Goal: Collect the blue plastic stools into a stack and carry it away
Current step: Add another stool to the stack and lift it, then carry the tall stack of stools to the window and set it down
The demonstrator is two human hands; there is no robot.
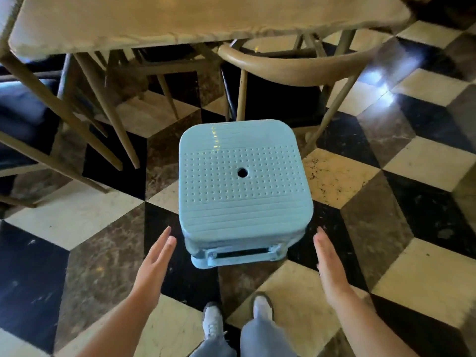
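A light blue plastic stool (pixel 243 181) stands on the checkered floor right in front of me, seen from above. Its square seat has a dotted pattern and a round hole in the middle. Layered rims below the seat's near edge suggest more stools nested under it. My left hand (pixel 154 264) is open, fingers straight, a little to the left of the stool's near corner and not touching it. My right hand (pixel 331 264) is open likewise, just right of the near right corner, also apart from the stool.
A pale table (pixel 180 19) fills the top of the view. A wooden chair with a curved back (pixel 291 68) stands just behind the stool, and another chair with a dark cushion (pixel 23 112) is at the left. My feet (pixel 238 318) are close below the stool.
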